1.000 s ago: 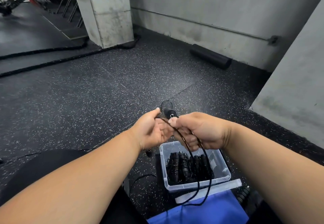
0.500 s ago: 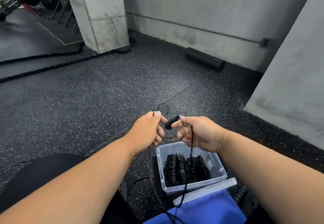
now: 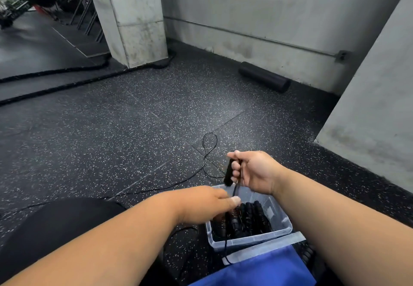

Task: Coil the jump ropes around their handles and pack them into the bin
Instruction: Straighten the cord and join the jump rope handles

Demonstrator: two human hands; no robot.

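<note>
The right hand [image 3: 252, 169] grips the slim black rope handle [image 3: 229, 175] near-upright above the clear plastic bin [image 3: 283, 229], while the nearer, blurred left hand [image 3: 205, 203] pinches the thin black cord [image 3: 234, 190] hanging just below it.

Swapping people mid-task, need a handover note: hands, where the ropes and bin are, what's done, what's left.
Right hand: grips a black handle, held above the far edge of the bin.
Left hand: over the bin's near-left side, fingers at the thin rope hanging from the handle; blurred, so the grip is unclear.
Clear bin: on the floor in front, several coiled ropes already packed inside.
Rope in hand: not wound; a loose loop trails on the floor beyond the hands.
Left: wind this rope around its handles, drop it in the bin.
</note>
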